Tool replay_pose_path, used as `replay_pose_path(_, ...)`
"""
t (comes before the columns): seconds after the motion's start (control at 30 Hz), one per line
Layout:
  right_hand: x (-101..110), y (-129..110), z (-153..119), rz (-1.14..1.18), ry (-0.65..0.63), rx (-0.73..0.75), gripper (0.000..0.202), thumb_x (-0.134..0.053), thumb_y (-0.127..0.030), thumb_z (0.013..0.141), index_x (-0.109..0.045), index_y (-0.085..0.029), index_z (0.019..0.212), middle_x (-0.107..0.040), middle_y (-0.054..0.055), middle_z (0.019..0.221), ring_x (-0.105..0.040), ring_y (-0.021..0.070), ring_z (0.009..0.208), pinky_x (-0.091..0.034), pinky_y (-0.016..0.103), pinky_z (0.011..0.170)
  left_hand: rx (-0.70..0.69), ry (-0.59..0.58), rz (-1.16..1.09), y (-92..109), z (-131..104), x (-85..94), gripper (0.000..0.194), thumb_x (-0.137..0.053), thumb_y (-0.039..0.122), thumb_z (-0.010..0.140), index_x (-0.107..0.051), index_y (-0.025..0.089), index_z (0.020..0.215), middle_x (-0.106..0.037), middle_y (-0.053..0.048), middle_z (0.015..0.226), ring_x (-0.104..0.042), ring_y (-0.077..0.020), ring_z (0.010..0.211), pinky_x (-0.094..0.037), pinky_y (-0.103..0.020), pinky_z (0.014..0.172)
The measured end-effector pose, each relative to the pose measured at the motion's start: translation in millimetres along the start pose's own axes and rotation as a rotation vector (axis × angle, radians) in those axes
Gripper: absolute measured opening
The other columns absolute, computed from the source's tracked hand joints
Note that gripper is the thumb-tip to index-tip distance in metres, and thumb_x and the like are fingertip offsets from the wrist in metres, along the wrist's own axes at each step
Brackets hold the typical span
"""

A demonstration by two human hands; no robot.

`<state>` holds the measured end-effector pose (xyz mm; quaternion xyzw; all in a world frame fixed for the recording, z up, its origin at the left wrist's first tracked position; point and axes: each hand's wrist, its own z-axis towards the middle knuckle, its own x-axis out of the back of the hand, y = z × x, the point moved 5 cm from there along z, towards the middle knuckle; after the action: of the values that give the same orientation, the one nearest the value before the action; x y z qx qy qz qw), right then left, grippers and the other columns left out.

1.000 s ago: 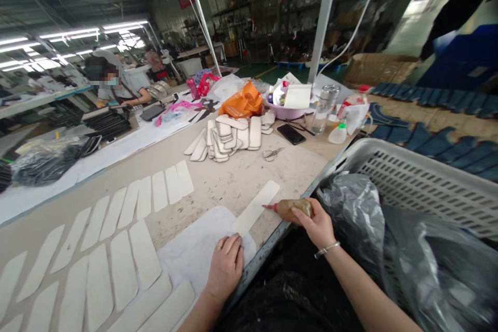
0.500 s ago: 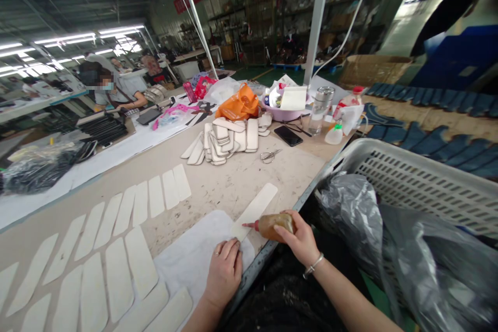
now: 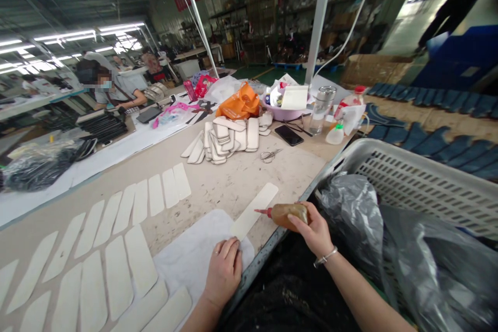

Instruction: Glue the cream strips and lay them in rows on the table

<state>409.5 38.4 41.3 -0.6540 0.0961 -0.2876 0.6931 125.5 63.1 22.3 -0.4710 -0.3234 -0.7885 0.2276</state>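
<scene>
A long cream strip point(image 3: 257, 210) with rounded ends lies at a slant on the table, partly over a white cloth point(image 3: 194, 244). My left hand point(image 3: 224, 264) holds the strip's near end, its fingers bent and close together; the thumb is hidden. My right hand point(image 3: 315, 228) is wrapped round a squeeze bottle point(image 3: 290, 216) of brown liquid. The bottle lies nearly level, its red nozzle pointing left over the strip's right edge. Whether the tip touches the strip I cannot tell. Similar cream pieces point(image 3: 119, 275) are laid out in rows at the left.
Beyond the strip lie small scissors point(image 3: 269, 155), a heap of edged pads point(image 3: 225, 140), a phone point(image 3: 288, 135) and an orange bag point(image 3: 239, 102). A grey plastic basket point(image 3: 420, 166) with plastic film point(image 3: 350, 202) stands against the table's right edge. A co-worker point(image 3: 112, 88) sits at the far left.
My right hand has moved right with the bottle, and the nozzle has shifted right and slightly up along the strip. My left hand has stayed in place.
</scene>
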Motion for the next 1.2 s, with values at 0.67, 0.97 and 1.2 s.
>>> replay_pose_path(0.67,26.7,17.9,49.6,-0.073,0.313,-0.089,0.048,-0.066,-0.055,0.068,-0.057,-0.020,0.099,-0.064,0.004,0.085,-0.060,0.0224,0.078,-0.049,0.037,0.073,-0.026,0.013,0.050,-0.1,0.1,-0.8,0.026,-0.047,0.017,0.088,-0.058,0.014,0.112,-0.062,-0.012,0.112,-0.056,-0.0238,0.100,-0.050,-0.043,0.090)
replay_pose_path(0.97,28.1,29.1,48.5,-0.092,0.328,-0.115,0.048,-0.066,-0.056,0.068,-0.059,-0.019,0.099,-0.065,0.004,0.084,-0.060,0.0227,0.077,-0.049,0.038,0.073,-0.054,0.069,0.058,-1.2,0.6,-0.6,0.025,-0.047,0.019,0.088,-0.060,0.016,0.109,-0.064,-0.011,0.108,-0.059,-0.0235,0.096,-0.052,-0.043,0.086)
replay_pose_path(1.2,37.5,37.6,26.4,-0.065,0.329,-0.122,0.047,-0.065,-0.056,0.070,-0.057,-0.020,0.100,-0.066,0.003,0.085,-0.061,0.0230,0.077,-0.050,0.039,0.075,-0.065,0.066,0.058,-2.1,-1.1,-1.0,0.025,-0.048,0.019,0.087,-0.061,0.017,0.109,-0.063,-0.011,0.110,-0.058,-0.0244,0.097,-0.052,-0.043,0.086)
